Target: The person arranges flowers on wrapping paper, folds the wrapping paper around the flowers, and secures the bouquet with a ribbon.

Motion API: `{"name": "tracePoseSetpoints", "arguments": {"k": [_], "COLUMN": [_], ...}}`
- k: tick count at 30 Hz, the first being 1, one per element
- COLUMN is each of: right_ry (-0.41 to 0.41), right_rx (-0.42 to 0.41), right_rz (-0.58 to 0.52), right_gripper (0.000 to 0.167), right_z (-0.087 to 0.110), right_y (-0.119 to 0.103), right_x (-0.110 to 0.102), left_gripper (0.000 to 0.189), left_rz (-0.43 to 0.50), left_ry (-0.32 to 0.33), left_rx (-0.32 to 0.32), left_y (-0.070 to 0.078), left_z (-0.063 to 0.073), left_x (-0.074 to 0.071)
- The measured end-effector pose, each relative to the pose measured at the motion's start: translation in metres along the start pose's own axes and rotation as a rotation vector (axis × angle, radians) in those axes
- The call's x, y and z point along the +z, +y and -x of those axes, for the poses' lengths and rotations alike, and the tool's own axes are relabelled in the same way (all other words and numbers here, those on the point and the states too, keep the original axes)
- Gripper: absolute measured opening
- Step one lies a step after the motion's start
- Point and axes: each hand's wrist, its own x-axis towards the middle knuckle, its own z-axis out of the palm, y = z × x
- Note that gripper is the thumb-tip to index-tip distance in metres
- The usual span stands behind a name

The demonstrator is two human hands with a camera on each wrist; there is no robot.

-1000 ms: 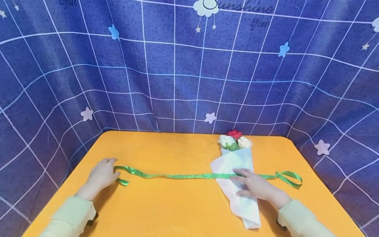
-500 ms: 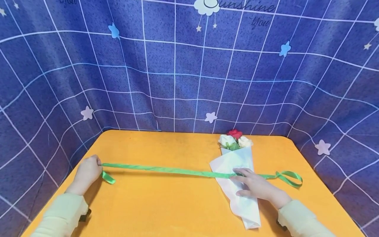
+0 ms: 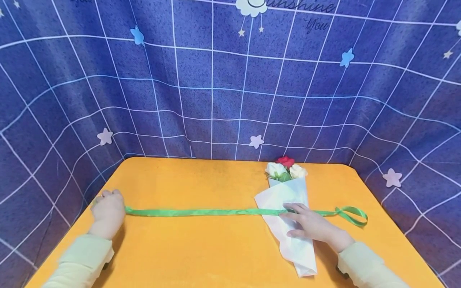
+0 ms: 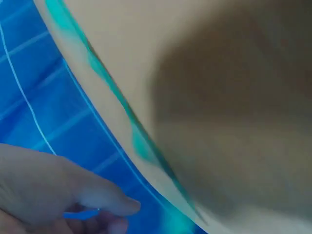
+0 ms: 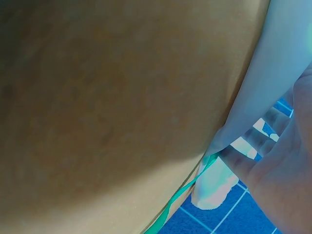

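Observation:
A long green ribbon crosses the table from side to side, passing over a wrapped bouquet. White paper encloses the bouquet; a red rose and two pale roses show at its top. At the table's left side, my left hand grips the ribbon near one end, its fingers curled; that end is hidden. In the left wrist view, thumb and fingers come together. My right hand rests with spread fingers on the ribbon and paper. To its right, the ribbon finishes in a loop.
A yellow table with rounded corners lies below both hands. Blue cloth with a white grid and stars surrounds its back and sides. The bouquet's narrow foot points toward the table's front edge.
My left hand has moved left, from relaxed fingers to a grip on the ribbon, drawing it straight. Since half a second ago it has lowered the ribbon. My right hand and the bouquet stay put.

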Motion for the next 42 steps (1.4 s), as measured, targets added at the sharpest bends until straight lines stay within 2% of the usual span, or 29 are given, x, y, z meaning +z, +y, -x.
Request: {"name": "tracePoseSetpoints", "arguments": {"k": [2,4,6,9,11,14,18,22,26,32,37,42], "right_ry": [0.001,0.002,0.009,0.027,0.038,0.035,0.004,-0.018,-0.009,0.009,0.037,0.042], "right_rx": [0.0,-0.003,-0.009,-0.026,-0.036,-0.046,-0.044,-0.037,-0.037,-0.041,-0.05,-0.039], "right_rz": [-0.002,-0.002,-0.005,-0.007,-0.006,-0.005,-0.008,-0.014,-0.012,-0.013,-0.002,-0.064], "right_gripper": [0.055,0.055,0.055,0.054,0.053,0.053,0.053,0.053,0.052,0.044,0.035,0.034], "right_z": [0.0,0.0,0.0,-0.001,-0.002,-0.004,-0.007,-0.008,-0.008,-0.008,-0.009,-0.011], "right_y": [0.0,0.0,0.0,0.0,0.0,-0.001,-0.002,-0.002,-0.001,-0.001,-0.002,0.003], "right_x": [0.0,0.001,0.001,0.001,0.001,-0.001,-0.004,-0.007,-0.008,-0.01,-0.008,-0.009], "left_gripper": [0.005,0.018,0.031,0.039,0.038,0.037,0.043,0.048,0.053,0.06,0.061,0.062], "left_rz": [0.019,0.039,0.043,0.064,0.103,0.19,0.224,0.183,0.165,0.116,0.02,-0.035], "left_ry": [-0.117,-0.189,-0.214,-0.195,-0.175,-0.183,-0.255,-0.324,-0.393,-0.43,-0.433,-0.426], "left_rx": [0.026,0.099,0.19,0.35,0.453,0.601,0.803,1.025,1.187,1.363,1.398,1.386], "left_y": [0.013,0.032,0.057,0.102,0.133,0.177,0.228,0.266,0.293,0.326,0.341,0.342], "left_z": [0.001,0.001,0.003,0.008,0.014,0.027,0.048,0.069,0.083,0.1,0.114,0.117], "left_x": [-0.001,-0.001,0.0,0.002,0.003,0.002,0.001,0.0,-0.002,0.003,0.001,0.0]}}
